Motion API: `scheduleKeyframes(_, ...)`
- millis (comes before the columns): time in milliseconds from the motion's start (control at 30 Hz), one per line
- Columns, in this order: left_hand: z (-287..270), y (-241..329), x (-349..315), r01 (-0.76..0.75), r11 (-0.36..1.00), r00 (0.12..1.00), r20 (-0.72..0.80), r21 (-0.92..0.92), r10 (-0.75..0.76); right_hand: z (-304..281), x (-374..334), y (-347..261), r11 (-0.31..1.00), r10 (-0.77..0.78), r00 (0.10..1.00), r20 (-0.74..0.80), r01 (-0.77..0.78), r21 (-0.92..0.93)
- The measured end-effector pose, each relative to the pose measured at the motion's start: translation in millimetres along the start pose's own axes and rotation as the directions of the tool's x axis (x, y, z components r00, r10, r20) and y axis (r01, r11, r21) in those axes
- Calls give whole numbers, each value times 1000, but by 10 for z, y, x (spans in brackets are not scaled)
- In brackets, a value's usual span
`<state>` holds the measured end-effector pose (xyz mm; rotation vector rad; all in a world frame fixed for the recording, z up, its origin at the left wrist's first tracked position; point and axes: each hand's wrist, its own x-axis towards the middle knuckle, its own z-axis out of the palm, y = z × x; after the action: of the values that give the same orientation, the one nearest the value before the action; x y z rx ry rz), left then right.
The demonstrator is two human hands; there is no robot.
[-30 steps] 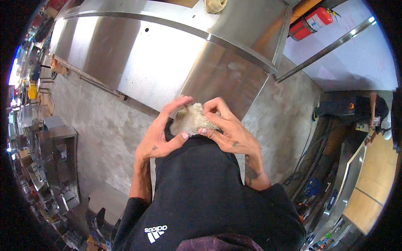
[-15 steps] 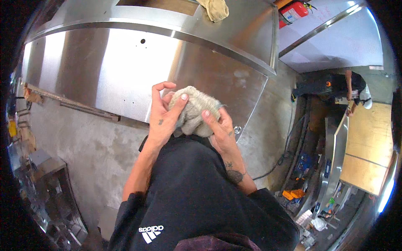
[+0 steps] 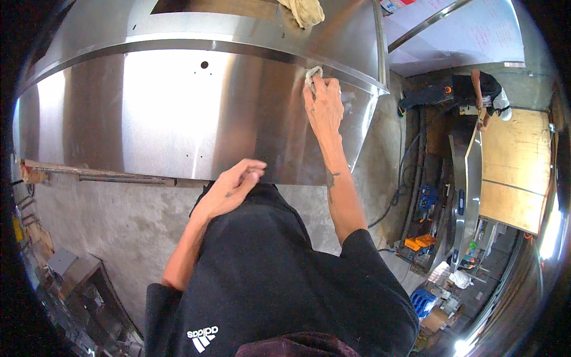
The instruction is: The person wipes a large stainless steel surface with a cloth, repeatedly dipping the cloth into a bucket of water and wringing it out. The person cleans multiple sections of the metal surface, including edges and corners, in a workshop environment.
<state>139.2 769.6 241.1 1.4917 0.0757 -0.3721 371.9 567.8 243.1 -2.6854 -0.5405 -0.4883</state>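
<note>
My right hand (image 3: 325,107) is stretched out over a long stainless steel panel (image 3: 169,113), closed on a bunched beige rag (image 3: 313,74). The rag presses against the metal just below the raised fold along the panel's far side. Most of the cloth is hidden under my fingers. My left hand (image 3: 237,183) hovers by the panel's near edge, in front of my body. Its fingers are loosely bent and a little blurred, with nothing in them. A round hole (image 3: 204,65) and several tiny holes pierce the steel.
Another cream cloth (image 3: 304,13) lies on the far steel surface. To the right a person (image 3: 476,92) bends beside a wooden board (image 3: 514,172). Orange tool cases (image 3: 420,242), cables and scattered parts cover the floor there. A metal box frame (image 3: 83,279) stands at lower left.
The rag was bunched between both hands near my body. My left hand has let go of it, and my right hand has carried it forward and right onto the steel.
</note>
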Motion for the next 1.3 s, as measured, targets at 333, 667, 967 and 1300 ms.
scheduleKeyframes(333, -398, -316, -518, 179, 980, 962, -192, -89, -193, 460, -64, 83, 993, 70, 993, -95, -60, 106)
scheduleKeyframes(667, -72, 120, -23, 31, 999, 991, -129, -25, -34, 350, 91, -29, 932, -123, 991, -48, 132, 336)
scheduleKeyframes(967, -29, 673, -190, -251, 959, 803, -525, 130, 282, -691, -591, -1095, 453, -321, 912, 255, -88, 887)
scheduleKeyframes(1300, 130, 938, -410, -45, 992, 823, -559, 120, 105, -756, -688, -911, 20, -346, 813, 468, -492, 870)
